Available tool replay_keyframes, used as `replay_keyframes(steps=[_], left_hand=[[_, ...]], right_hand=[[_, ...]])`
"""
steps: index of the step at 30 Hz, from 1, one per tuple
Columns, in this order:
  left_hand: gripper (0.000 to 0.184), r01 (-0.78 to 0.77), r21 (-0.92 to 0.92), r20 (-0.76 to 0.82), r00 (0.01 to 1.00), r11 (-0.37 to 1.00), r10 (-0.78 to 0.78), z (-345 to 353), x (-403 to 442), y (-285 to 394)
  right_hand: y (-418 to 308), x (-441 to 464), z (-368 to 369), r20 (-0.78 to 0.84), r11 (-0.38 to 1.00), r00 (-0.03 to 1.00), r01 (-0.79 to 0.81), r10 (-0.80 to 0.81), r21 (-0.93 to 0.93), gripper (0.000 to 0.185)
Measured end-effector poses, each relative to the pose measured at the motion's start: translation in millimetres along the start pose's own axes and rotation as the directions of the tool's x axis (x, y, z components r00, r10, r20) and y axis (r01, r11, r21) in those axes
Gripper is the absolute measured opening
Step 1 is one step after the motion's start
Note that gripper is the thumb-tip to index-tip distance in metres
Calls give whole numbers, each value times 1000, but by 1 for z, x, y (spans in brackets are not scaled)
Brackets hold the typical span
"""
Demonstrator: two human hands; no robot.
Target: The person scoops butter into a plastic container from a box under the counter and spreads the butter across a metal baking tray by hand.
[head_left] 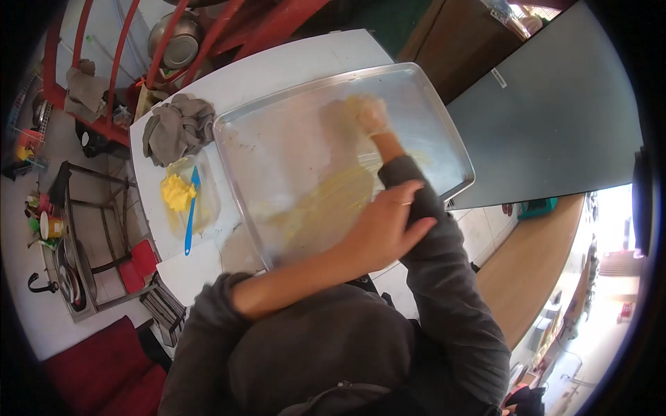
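Observation:
My right hand (369,115) is pressed on the far right part of a large metal baking tray (277,139). It is blurred and seems to be in a thin clear glove, so its fingers do not show well. Yellowish greasy smears mark the tray beside it and toward its near edge. My left hand (392,225) reaches across my body, its thumb and a finger over the right sleeve (433,225). Left of the tray, a clear plastic container (208,208) holds soft yellow butter or margarine (177,192), with a blue spatula (191,215) lying across it.
A crumpled grey cloth (179,128) lies at the far left of the white table (312,52). Red railings (125,62) stand beyond it. A large grey panel (548,111) and a wooden surface (531,267) are on the right. A black metal rack (100,208) stands at the left.

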State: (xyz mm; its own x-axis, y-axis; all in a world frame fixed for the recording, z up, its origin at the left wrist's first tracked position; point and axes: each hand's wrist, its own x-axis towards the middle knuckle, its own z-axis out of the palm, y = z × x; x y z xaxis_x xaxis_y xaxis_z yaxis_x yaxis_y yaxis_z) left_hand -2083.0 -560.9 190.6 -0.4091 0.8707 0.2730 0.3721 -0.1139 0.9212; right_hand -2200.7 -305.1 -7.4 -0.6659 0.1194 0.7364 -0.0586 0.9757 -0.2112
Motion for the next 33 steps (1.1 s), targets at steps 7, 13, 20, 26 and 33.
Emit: replay_keyframes(steps=[7,13,20,26,33], left_hand=[[40,-112,142,-63,990,983,122,30,24,41],[33,59,-307,84,996,950,-35,10,-12,91],[62,-342,-219,-142,938,914,317,1,-20,20],[55,556,-637,680,731,534,50,-22,-48,23],[43,37,52,-368,930,998,-15,-81,-100,-94]], right_hand=[[47,33,-84,307,797,917,-19,255,-603,19],[75,5,-115,73,531,605,-628,793,-569,22],[110,3,-154,146,422,404,-771,903,-476,20],[160,-10,-132,282,656,613,-554,738,-512,11],[-80,-38,-74,666,829,544,-106,511,-550,34]])
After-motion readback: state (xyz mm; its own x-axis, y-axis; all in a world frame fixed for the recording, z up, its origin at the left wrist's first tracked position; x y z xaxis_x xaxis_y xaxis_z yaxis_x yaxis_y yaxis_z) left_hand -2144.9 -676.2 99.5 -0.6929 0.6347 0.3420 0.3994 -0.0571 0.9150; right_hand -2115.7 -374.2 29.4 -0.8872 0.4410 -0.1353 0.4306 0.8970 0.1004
